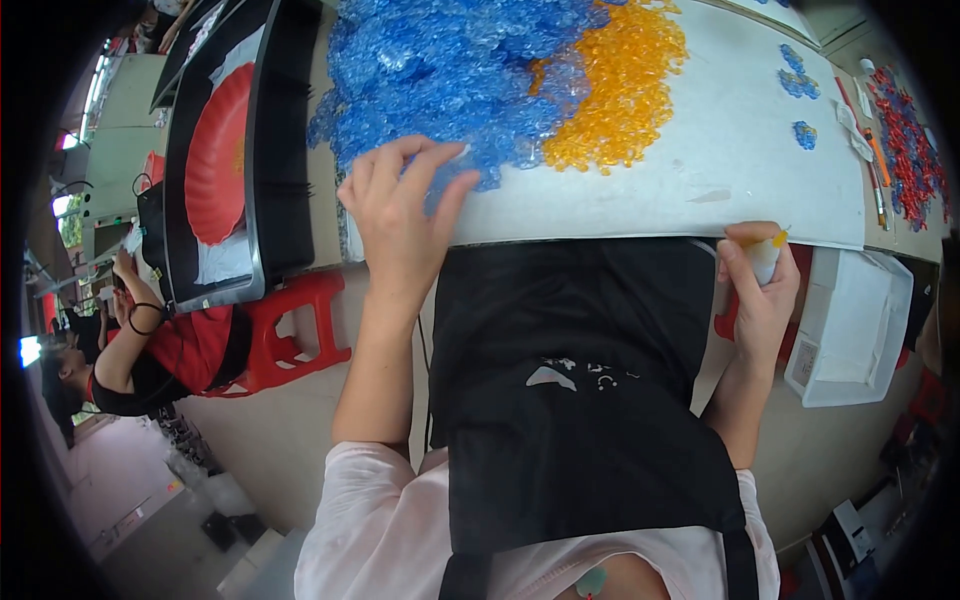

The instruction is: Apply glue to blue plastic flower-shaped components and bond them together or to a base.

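My left hand (390,215) reaches the near edge of a big heap of clear blue plastic pieces (440,60). Its fingers are spread, with a gap between thumb and forefinger; whether a small piece touches the fingertips I cannot tell. Against the heap's right side lies a heap of clear orange pieces (630,90). My right hand (755,290), by the front edge of the white-topped table (600,212), is closed round a small white squeeze bottle (765,262) with a yellow tip. Small blue clusters (805,135) sit apart at the table's right.
A black tray (275,150) with a scalloped red plate (218,160) stands left of the table. Red and blue pieces (905,150) and slim tools (875,160) lie far right. A clear plastic bin (855,325) is below, right. A person sits at left near a red stool (300,330).
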A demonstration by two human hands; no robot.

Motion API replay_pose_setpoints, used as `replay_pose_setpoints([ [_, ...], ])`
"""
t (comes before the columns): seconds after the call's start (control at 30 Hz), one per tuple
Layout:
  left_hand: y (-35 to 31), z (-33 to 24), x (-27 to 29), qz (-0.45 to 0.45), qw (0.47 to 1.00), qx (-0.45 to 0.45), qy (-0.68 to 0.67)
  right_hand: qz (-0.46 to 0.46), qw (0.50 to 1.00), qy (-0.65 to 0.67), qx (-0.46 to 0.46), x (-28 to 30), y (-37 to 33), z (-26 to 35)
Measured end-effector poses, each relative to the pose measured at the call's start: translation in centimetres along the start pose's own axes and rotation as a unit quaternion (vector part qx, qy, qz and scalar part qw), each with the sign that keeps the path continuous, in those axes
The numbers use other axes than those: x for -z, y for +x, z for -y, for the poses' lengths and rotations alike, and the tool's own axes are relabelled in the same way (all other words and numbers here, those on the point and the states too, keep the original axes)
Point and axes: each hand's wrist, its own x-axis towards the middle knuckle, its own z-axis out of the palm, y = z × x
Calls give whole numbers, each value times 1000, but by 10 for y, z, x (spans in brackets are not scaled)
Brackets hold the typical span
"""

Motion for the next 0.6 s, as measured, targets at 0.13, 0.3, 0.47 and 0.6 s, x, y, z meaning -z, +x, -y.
replay_pose_setpoints([
  [0.13,-11,-1,-2,30,999,1,40,45,999,-5,0,-21,1,6],
  [0.3,-15,-8,-10,34,998,34,39,52,998,-22,-9,-32,-5,7],
  [0.47,-15,-10,-18,24,998,50,14,60,997,-46,3,-33,-6,0],
  [0.6,-22,-7,-23,-10,996,14,-87,63,997,-40,-26,-35,-6,4],
])
